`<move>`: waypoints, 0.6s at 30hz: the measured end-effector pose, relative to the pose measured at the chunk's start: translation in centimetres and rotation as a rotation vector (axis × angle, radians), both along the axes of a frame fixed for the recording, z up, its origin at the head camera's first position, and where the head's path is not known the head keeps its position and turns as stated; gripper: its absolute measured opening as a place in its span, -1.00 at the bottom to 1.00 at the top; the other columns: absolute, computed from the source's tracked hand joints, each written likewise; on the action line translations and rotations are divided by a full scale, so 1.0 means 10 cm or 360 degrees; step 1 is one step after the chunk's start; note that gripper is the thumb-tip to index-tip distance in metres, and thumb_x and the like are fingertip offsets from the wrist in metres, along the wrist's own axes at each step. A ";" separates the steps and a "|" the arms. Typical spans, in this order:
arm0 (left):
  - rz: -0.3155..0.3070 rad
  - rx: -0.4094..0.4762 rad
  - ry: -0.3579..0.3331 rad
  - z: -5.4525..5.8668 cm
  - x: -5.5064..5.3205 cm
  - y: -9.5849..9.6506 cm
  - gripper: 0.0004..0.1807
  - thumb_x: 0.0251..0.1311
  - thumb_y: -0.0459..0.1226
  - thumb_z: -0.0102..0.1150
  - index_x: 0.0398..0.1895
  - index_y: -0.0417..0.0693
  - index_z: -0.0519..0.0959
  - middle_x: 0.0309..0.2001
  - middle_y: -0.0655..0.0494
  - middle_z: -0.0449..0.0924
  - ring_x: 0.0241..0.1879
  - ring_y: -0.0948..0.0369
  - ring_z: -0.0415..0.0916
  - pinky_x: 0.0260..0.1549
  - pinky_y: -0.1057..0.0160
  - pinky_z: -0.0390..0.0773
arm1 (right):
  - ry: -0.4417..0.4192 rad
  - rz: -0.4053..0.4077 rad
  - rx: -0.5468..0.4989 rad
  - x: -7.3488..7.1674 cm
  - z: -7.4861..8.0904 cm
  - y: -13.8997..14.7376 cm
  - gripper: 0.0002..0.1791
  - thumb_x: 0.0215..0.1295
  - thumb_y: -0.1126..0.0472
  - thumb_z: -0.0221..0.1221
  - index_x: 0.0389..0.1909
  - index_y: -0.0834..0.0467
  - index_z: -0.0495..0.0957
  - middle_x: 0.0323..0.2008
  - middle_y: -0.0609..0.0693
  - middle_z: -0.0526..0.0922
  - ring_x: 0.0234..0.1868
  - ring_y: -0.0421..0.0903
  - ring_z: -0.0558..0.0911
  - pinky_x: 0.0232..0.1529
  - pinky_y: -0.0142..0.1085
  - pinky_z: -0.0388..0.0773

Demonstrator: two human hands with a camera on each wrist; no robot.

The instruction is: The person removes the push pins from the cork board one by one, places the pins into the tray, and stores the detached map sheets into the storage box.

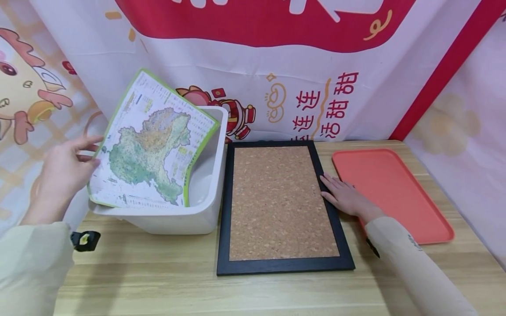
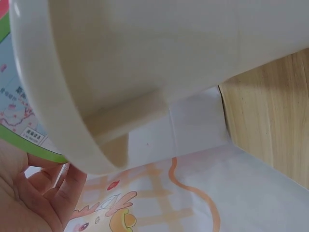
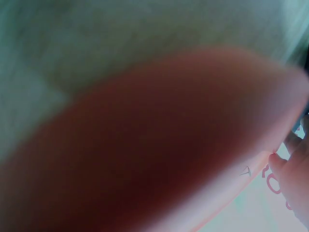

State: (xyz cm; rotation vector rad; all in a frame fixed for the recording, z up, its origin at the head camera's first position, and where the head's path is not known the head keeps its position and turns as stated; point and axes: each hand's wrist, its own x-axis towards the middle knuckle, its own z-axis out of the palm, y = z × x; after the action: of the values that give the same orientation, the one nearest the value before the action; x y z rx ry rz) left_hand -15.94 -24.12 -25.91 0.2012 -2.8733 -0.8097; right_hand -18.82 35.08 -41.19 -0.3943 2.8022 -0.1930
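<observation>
At the left, my left hand (image 1: 65, 169) pinches the left edge of a green-bordered map sheet (image 1: 130, 162) between thumb and fingers. The map is slightly bowed and lies slanted over the mouth of a white plastic bin (image 1: 174, 221). In the left wrist view, the hand (image 2: 36, 193) is at the map's green border (image 2: 29, 145), beside the bin's rim (image 2: 43, 87). A cork board (image 1: 280, 206) with a black frame lies flat in the middle. My right hand (image 1: 348, 195) rests with extended fingers on its right frame edge. The right wrist view is mostly blurred.
A red tray (image 1: 399, 193) lies to the right of the cork board, partly under my right forearm in the head view. Everything stands on a wooden table (image 1: 166, 281). A printed cloth (image 1: 253, 57) hangs behind the table.
</observation>
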 end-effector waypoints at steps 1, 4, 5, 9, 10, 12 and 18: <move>-0.0008 0.0008 0.0009 0.00 0.00 0.00 -0.39 0.22 -0.50 -0.04 0.39 -0.14 0.26 0.16 -0.42 0.38 0.05 -0.31 0.41 -0.58 0.57 0.26 | -0.0003 0.0001 -0.0002 0.00 0.01 0.00 -0.25 0.49 -0.22 -0.32 0.53 0.08 -0.19 0.54 0.18 -0.15 0.50 0.29 -0.07 0.42 0.26 -0.13; -0.0032 0.0020 0.0029 0.01 -0.01 0.00 -0.41 0.20 -0.52 -0.05 0.36 -0.20 0.29 0.14 -0.45 0.39 0.04 -0.34 0.42 -0.60 0.65 0.22 | -0.0007 0.0007 -0.0005 0.01 0.02 0.00 -0.25 0.49 -0.22 -0.31 0.53 0.08 -0.19 0.54 0.18 -0.15 0.50 0.29 -0.07 0.42 0.27 -0.13; -0.0026 0.0016 0.0007 0.01 -0.01 -0.01 -0.41 0.21 -0.51 -0.05 0.36 -0.20 0.28 0.15 -0.45 0.38 0.04 -0.34 0.41 -0.60 0.62 0.26 | -0.0008 0.0010 -0.0007 0.01 0.03 0.00 -0.25 0.49 -0.22 -0.31 0.53 0.09 -0.18 0.53 0.18 -0.15 0.50 0.29 -0.06 0.41 0.27 -0.13; -0.0039 0.0000 -0.0014 0.02 -0.02 0.00 -0.42 0.22 -0.50 -0.08 0.36 -0.19 0.29 0.15 -0.45 0.38 0.00 -0.32 0.41 -0.62 0.53 0.31 | -0.0013 0.0009 -0.0013 0.01 0.04 0.00 -0.25 0.49 -0.21 -0.31 0.53 0.08 -0.18 0.54 0.18 -0.15 0.50 0.29 -0.06 0.42 0.27 -0.13; -0.0038 -0.0001 -0.0023 0.02 -0.02 0.01 -0.42 0.23 -0.50 -0.10 0.36 -0.19 0.29 0.15 -0.44 0.37 -0.01 -0.30 0.41 -0.62 0.50 0.32 | -0.0015 0.0007 -0.0013 0.01 0.03 0.00 -0.25 0.49 -0.22 -0.31 0.53 0.08 -0.19 0.54 0.17 -0.15 0.50 0.29 -0.06 0.42 0.27 -0.13; -0.0046 -0.0005 -0.0018 0.02 -0.01 0.03 -0.43 0.22 -0.52 -0.13 0.36 -0.20 0.28 0.14 -0.45 0.37 -0.04 -0.29 0.41 -0.64 0.47 0.31 | -0.0017 0.0004 -0.0014 0.01 0.03 0.00 -0.25 0.48 -0.23 -0.31 0.53 0.07 -0.19 0.54 0.17 -0.16 0.50 0.29 -0.06 0.42 0.26 -0.13; -0.0026 -0.0011 -0.0023 0.03 0.00 0.05 -0.43 0.23 -0.52 -0.15 0.36 -0.19 0.29 0.13 -0.44 0.38 -0.06 -0.26 0.39 -0.63 0.45 0.29 | -0.0028 -0.0015 -0.0011 0.01 0.02 0.00 -0.24 0.48 -0.24 -0.32 0.53 0.06 -0.20 0.54 0.16 -0.17 0.51 0.27 -0.07 0.42 0.26 -0.13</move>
State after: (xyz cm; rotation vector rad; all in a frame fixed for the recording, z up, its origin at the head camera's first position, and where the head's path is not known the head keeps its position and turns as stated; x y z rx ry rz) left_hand -15.98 -23.58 -25.62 0.1839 -2.8946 -0.8048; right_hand -18.75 35.03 -40.96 -0.3797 2.7873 -0.2074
